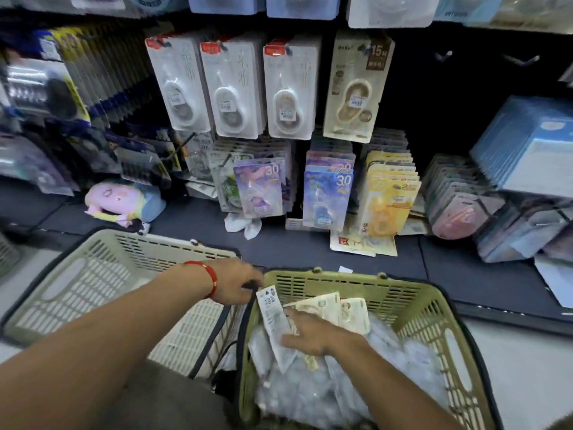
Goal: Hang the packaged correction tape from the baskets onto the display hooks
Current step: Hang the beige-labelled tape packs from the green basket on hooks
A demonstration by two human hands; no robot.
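Note:
A green basket [431, 302] at the lower right is full of packaged correction tape in bluish plastic bags [387, 377]. My right hand [313, 335] is inside it and grips several flat packages [274, 318], some white, some cream. My left hand [238, 282], with a red cord on its wrist, holds the basket's dark handle [249, 287] at its left rim. On the wall above, white correction tape packs [231, 88] and a cream pack [355, 88] hang on display hooks. Two bare hooks [443, 55] stick out to the right of the cream pack.
A beige basket [102, 274] with nothing visible in it stands to the left. Lower hooks carry purple, blue and yellow packs [328, 197]. A pink plush toy [121, 201] lies on the dark shelf base. Blue boxes [527, 144] are stacked at the right.

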